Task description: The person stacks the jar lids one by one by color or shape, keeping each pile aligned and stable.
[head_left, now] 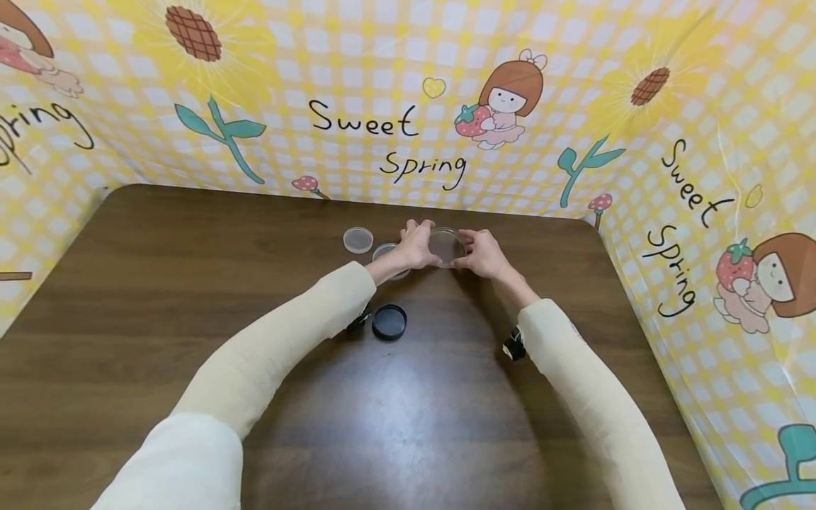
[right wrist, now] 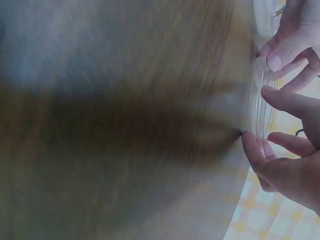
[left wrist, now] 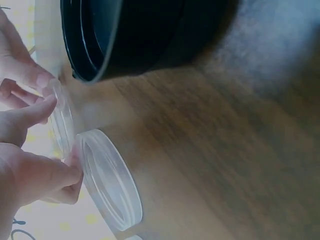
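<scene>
A clear round shallow dish [head_left: 446, 249], like a petri dish, sits between both hands at the back of the table. My left hand [head_left: 417, 246] holds its left rim between thumb and fingers. On the opposite rim, the right hand [head_left: 481, 253] grips with thumb and fingertips; the right wrist view shows the right hand's fingers [right wrist: 260, 160] around the dish edge [right wrist: 261, 107]. Partly hidden under the left wrist lies a second clear round dish [head_left: 384, 251], seen with its raised rim in the left wrist view.
A smaller clear round dish [head_left: 358, 240] lies farther left. Nearer the front, a black round lid-like piece [head_left: 389, 322] rests beside the left forearm. Yellow checked cloth [head_left: 382, 71] walls the back and sides of the brown wooden table [head_left: 395, 425].
</scene>
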### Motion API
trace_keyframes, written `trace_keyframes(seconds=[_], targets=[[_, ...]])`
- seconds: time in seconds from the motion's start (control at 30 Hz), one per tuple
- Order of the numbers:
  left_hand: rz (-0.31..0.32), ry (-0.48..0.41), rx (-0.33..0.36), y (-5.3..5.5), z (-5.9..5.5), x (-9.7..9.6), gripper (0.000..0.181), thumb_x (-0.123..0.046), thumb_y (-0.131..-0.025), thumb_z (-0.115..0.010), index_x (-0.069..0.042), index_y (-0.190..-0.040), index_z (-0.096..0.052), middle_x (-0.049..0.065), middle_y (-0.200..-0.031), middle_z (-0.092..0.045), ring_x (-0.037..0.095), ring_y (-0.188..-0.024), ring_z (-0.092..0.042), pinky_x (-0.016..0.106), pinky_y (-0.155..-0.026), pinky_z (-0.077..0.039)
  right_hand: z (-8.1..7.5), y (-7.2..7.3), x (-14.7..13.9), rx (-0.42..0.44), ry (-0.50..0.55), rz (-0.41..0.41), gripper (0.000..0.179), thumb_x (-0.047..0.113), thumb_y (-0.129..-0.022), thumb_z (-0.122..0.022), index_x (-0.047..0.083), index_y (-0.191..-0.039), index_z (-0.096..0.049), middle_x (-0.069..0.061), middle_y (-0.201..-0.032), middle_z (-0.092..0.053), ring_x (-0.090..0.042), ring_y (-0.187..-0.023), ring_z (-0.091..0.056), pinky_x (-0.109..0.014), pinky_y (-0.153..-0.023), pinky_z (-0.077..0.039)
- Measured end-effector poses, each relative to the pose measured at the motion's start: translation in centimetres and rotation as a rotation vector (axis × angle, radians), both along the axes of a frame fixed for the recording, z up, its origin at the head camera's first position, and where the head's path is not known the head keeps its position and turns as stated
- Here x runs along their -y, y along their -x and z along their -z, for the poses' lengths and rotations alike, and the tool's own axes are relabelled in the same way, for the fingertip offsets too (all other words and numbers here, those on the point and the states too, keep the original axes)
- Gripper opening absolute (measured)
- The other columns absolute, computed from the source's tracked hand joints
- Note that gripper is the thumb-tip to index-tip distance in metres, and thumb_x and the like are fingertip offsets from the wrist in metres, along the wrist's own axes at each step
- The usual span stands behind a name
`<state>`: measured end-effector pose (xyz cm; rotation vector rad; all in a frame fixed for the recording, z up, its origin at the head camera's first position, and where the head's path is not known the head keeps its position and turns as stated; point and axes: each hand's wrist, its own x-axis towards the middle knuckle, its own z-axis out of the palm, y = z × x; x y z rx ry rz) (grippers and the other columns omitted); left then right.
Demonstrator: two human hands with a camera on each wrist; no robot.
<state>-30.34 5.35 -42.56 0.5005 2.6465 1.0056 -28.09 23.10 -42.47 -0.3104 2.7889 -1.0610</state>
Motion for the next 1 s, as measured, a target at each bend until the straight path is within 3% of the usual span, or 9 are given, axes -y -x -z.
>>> trace_keyframes(seconds=[0.3, 0.67, 1.0], targets=[[0.013, -0.061, 0.012, -1.3, -1.0, 1.2, 0.074, -0.013, -0.076, -0.083, 0.0, -0.138, -0.045, 0.022, -0.132, -0.039, 0.037, -0.118, -0.037, 0.046, -0.096, -0.038, -0.5, -1.6, 0.5, 0.019, 0.074, 0.017, 0.073, 0.001, -0.078, -0.078, -0.012, -0.139, -0.04, -0.028, -0.132, -0.052, -0.039, -0.111, -0.059, -0.043, -0.089, -0.05], [0.052, -0.06, 0.005, -3.0, -0.6, 2.6, 0.074, -0.015, -0.077, -0.082, 0.0, -0.139, -0.045, 0.022, -0.126, -0.043, 0.033, -0.114, -0.042, 0.044, -0.094, -0.04, -0.5, -3.9, 1.1, 0.024, 0.054, 0.03, 0.072, 0.005, -0.079, -0.079, -0.006, -0.14, -0.044, -0.026, -0.126, -0.05, -0.035, -0.109, -0.058, -0.041, -0.088, -0.049], [0.062, -0.068, -0.032, -5.2, -1.4, 3.0, 0.073, -0.013, -0.072, -0.085, 0.002, -0.134, -0.049, 0.02, -0.118, -0.053, 0.03, -0.111, -0.042, 0.04, -0.092, -0.04, -1.2, -6.3, 1.3, 0.024, 0.094, 0.011, 0.07, 0.0, -0.077, -0.079, -0.008, -0.138, -0.045, -0.026, -0.125, -0.043, -0.034, -0.105, -0.06, -0.036, -0.084, -0.053]])
